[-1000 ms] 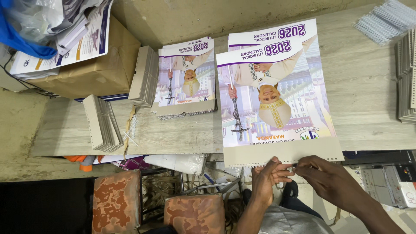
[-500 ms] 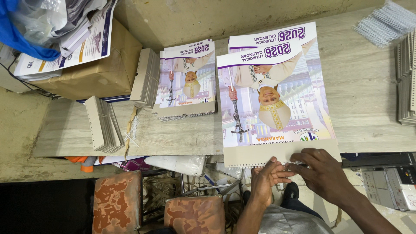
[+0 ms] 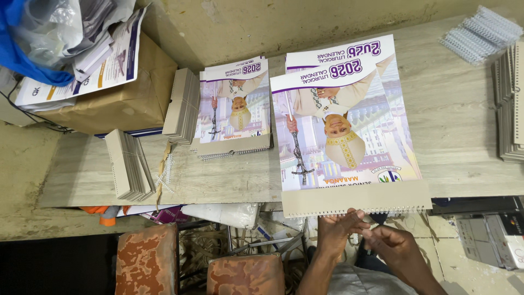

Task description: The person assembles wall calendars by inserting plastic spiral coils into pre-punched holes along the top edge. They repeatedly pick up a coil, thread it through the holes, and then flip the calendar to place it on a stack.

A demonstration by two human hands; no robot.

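Note:
A large wall calendar [image 3: 349, 136], printed with a robed figure, lies on the wooden table [image 3: 464, 125]. Its grey backing strip and wire spiral binding [image 3: 382, 211] hang over the near edge. My left hand [image 3: 339, 232] pinches that bound edge at its middle from below. My right hand [image 3: 396, 248] sits just under the edge, fingers curled against the left hand's fingertips and off the calendar. Whether it holds anything is hidden. A second copy lies under the top calendar.
A stack of smaller wire-bound calendars [image 3: 234, 109] lies to the left, with grey card stacks [image 3: 183, 104] [image 3: 128, 164] beside it. A cardboard box [image 3: 109, 93] with papers sits far left. Wire binding combs [image 3: 480, 33] and more card stacks [image 3: 510, 104] sit right. Patterned stools [image 3: 245, 273] stand below.
My right hand has slid off the calendar's bound edge, down and left to meet my left hand. The calendar and my left hand have barely moved.

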